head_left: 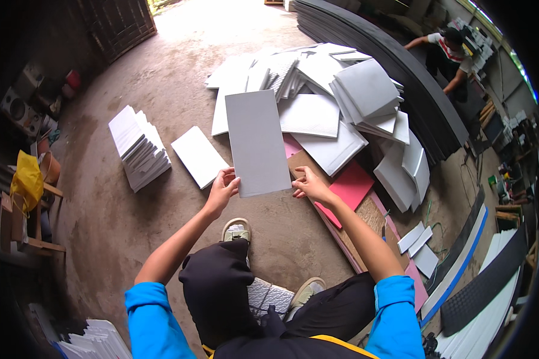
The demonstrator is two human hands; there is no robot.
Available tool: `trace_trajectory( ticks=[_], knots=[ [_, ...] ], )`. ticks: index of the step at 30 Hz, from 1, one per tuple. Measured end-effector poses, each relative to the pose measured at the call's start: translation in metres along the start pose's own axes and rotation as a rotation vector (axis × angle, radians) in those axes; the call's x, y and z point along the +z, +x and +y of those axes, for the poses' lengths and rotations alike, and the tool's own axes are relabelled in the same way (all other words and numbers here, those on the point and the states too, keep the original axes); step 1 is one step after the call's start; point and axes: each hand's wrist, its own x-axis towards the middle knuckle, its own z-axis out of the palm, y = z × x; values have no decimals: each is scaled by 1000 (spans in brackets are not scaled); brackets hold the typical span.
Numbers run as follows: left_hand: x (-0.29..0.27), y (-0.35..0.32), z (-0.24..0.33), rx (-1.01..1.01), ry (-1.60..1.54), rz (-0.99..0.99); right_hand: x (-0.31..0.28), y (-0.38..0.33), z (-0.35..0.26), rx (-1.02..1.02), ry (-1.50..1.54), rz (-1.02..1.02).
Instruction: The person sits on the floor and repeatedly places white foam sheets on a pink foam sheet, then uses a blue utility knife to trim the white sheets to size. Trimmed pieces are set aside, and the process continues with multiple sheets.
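Note:
A rectangular light grey foam sheet is held up in front of me, its long side pointing away. My left hand pinches it near the lower left corner, thumb on the face. At the lower right corner, my right hand has its fingers curled against the edge. Just beyond my left hand, a single white sheet lies flat on the floor. Farther left stands a stack of similar sheets, a little uneven. Ahead and to the right, a large loose heap of white sheets partly disappears behind the held one.
Red sheet pieces lie on a board beside my right forearm. A long stack of dark sheets curves along the right, with another person behind it. Wooden furniture with a yellow bag stands at left.

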Motion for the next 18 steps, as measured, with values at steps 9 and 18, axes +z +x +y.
trace_trajectory(
  ticks=[9,18],
  knots=[
    [-79,-5,-117,-107,-232,537,134,130,22,170,-24,19],
    [-140,76,-164,-2,-129,728,180,223,39,162,249,29]
  ],
)
